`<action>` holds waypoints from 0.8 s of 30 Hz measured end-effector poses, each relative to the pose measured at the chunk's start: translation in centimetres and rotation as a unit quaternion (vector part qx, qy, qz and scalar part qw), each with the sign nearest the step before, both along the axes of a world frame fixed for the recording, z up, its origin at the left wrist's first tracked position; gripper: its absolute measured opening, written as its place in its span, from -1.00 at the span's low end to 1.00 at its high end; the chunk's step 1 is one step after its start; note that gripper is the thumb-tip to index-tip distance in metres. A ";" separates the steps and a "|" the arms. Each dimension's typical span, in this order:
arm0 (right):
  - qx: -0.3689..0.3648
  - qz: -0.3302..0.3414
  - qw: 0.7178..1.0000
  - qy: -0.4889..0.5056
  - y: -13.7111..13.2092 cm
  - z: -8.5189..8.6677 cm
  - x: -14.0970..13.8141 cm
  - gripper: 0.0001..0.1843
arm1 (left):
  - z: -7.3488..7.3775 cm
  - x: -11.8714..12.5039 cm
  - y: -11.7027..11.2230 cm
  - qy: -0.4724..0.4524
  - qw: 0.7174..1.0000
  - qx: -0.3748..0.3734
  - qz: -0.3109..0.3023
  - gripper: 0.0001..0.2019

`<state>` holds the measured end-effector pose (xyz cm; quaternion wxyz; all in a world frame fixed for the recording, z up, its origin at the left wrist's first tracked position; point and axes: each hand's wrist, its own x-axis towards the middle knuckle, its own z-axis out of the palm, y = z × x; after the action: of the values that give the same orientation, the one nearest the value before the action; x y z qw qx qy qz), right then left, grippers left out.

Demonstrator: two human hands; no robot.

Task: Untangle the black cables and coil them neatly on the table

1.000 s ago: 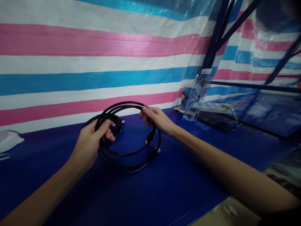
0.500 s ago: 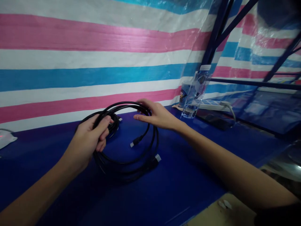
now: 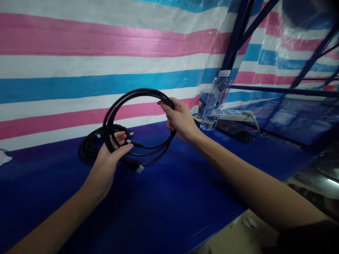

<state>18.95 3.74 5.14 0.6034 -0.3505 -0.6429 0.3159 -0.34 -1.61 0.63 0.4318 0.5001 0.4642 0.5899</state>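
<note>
A coil of black cable (image 3: 144,92) is held up as a loop above the blue tabletop (image 3: 169,197). My right hand (image 3: 181,120) is closed round its right side, fingers and thumb pinched over the strands. At the loop's left side, my left hand (image 3: 112,151) has thumb and fingers apart, with the strands crossing its palm loosely. A wide silvery plug (image 3: 140,169) hangs at the loop's lower edge. A smaller plug (image 3: 129,141) shows by my left fingertips. Behind the left hand, a second black cable coil (image 3: 86,151) lies on the table, partly hidden.
A clear water bottle (image 3: 212,116), a cup (image 3: 202,102), a white power strip (image 3: 234,115) and a dark phone (image 3: 235,132) stand or lie at the right. A striped plastic sheet (image 3: 79,84) backs the table. Blue metal bars (image 3: 234,38) rise at the right.
The cable loop has been raised and tilted upright. My right hand has closed on it and risen, while my left fingers have loosened. The view has shifted slightly.
</note>
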 end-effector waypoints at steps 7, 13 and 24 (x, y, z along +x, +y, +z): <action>-0.054 0.032 0.995 0.072 -1.0 -2.1 -2.7 -0.82 | 1.0 1.2 -1.0 -0.218 0.965 -0.143 -0.018 -0.90; -0.002 -0.056 0.991 -0.123 0.2 -2.3 -1.4 -0.79 | 1.9 -1.2 -0.1 -0.134 0.987 -0.069 -0.051 -0.89; 0.180 0.093 0.950 -0.236 -5.4 2.1 -1.9 -0.80 | 6.2 -2.4 -2.1 0.295 0.938 0.165 -0.083 -0.73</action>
<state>17.09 -1.69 7.26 0.4554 -0.2390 -0.8430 0.1575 -2.79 -3.69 6.78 0.2343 0.7523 0.4239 0.4466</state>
